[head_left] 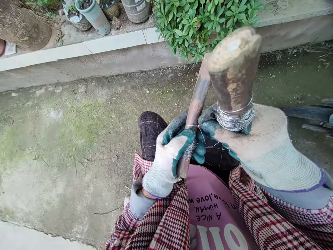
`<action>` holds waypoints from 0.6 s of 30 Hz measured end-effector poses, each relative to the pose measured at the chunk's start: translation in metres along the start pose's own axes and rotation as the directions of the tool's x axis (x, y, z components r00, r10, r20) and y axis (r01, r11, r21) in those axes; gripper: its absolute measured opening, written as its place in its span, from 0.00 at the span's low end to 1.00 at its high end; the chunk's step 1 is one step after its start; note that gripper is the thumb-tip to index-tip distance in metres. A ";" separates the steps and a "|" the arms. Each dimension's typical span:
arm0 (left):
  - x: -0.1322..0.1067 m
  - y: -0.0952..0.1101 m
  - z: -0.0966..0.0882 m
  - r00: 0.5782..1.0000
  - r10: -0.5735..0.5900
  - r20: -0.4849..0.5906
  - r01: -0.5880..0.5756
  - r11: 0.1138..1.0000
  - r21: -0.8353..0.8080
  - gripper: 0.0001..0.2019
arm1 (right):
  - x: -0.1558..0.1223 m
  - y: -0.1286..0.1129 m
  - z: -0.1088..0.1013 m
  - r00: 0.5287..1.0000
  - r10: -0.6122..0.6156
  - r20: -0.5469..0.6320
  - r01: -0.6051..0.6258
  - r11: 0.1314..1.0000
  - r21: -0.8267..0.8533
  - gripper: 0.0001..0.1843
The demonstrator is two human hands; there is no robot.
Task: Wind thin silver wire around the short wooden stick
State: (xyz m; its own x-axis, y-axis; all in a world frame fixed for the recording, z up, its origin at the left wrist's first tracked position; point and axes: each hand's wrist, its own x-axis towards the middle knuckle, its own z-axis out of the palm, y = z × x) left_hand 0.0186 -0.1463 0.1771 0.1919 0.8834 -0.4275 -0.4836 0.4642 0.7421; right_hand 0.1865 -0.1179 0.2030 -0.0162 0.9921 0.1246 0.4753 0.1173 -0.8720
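Note:
My left hand point(170, 149), in a white and green work glove, is closed around a brown wooden stick point(197, 93). Silvery wire point(189, 150) is wound in tight turns round the stick's lower part. The gloved fingers of my right hand point(210, 128) pinch together beside the stick, where a thin wire point(199, 127) crosses it and trails in a loose loop. A thick piece of wood point(231, 74) with a cut end rises towards me over my right hand, with a wire coil point(236, 116) round it. Whether it joins the stick is hidden.
A leafy green bush point(200, 21) hangs over a low concrete ledge point(109, 57). Several plant pots point(95, 15) stand behind the ledge at upper left. Dark slats point(309, 113) lie at the right edge. The ground point(78, 139) is mossy concrete.

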 end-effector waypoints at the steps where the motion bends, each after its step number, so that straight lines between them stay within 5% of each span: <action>1: 0.001 0.000 0.000 1.000 0.002 0.024 -0.002 1.000 -0.008 0.14 | -0.002 -0.001 0.000 0.999 -0.041 -0.015 0.040 0.998 -0.054 0.08; 7: 0.000 -0.006 -0.005 0.998 -0.019 0.065 0.021 0.999 -0.026 0.13 | -0.008 0.003 0.007 0.989 0.070 -0.130 -0.061 0.995 0.077 0.07; 13: -0.001 -0.009 -0.007 0.996 0.000 0.086 0.006 0.998 -0.069 0.11 | -0.003 0.001 0.007 0.985 0.146 -0.095 -0.116 0.958 0.264 0.04; 18: 0.001 -0.009 -0.011 0.993 0.012 0.120 -0.007 0.999 -0.039 0.12 | -0.007 0.015 0.000 0.986 -0.166 -0.032 0.164 0.985 -0.047 0.07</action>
State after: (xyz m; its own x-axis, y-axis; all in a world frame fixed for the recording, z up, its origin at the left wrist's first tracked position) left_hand 0.0140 -0.1509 0.1644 0.2868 0.8903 -0.3537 -0.5176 0.4547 0.7248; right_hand 0.1941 -0.1227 0.1890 -0.0668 0.9570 0.2822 0.5072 0.2761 -0.8164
